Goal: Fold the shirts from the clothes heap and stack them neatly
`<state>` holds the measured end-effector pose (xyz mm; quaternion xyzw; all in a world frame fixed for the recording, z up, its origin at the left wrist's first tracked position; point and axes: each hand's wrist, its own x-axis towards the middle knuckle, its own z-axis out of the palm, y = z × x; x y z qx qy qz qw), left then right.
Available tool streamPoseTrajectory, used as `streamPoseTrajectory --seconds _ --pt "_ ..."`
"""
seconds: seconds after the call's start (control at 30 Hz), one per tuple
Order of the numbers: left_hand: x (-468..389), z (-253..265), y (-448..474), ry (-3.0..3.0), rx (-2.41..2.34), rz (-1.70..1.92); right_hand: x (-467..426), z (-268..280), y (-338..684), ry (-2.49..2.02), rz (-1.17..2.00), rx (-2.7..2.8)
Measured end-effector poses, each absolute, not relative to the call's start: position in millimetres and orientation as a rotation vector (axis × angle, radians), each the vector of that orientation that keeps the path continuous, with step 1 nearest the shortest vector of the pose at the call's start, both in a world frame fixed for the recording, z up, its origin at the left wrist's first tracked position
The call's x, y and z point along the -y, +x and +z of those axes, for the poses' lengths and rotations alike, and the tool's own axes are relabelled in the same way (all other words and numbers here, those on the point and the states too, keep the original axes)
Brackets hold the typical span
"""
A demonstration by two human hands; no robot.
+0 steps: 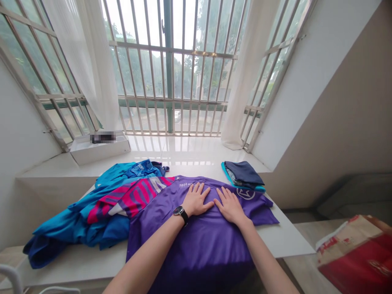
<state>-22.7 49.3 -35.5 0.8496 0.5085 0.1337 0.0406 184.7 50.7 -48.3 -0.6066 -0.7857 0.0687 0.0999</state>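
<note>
A purple T-shirt (196,241) lies spread over the white table, its lower part hanging over the front edge. One sleeve, on the left, is patterned in pink and purple; the right sleeve is plain purple beside a round white logo. My left hand (197,200), with a watch on the wrist, rests flat on the shirt just below small white lettering. Close by, my right hand (229,204) also lies flat on the fabric, fingers spread. The two thumbs almost meet. Blue clothes (82,212) are heaped to the left, partly under the patterned sleeve.
Folded clothes (241,173) are stacked at the table's back right. A white box (101,151) with a blurred dark item stands on the window sill (171,147). To the right is a red and tan bag (358,253). Barred windows and white curtains are behind.
</note>
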Motion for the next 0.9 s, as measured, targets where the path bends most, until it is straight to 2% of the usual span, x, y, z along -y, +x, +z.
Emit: streamPoseTrajectory --seconds 0.37,0.5,0.67,0.9 --pt "-54 -24 -28 2.548 -1.558 0.300 -48 -40 181 -1.843 0.206 2.325" --pt "-51 -16 -53 2.440 -1.822 0.280 -48 -41 181 -1.833 0.233 2.329" --pt "-43 -27 -107 2.260 -2.009 0.138 -52 -40 182 -1.899 0.225 2.386" --pt "-38 -43 -137 2.488 -1.928 0.199 -59 -37 180 -1.914 0.156 2.424"
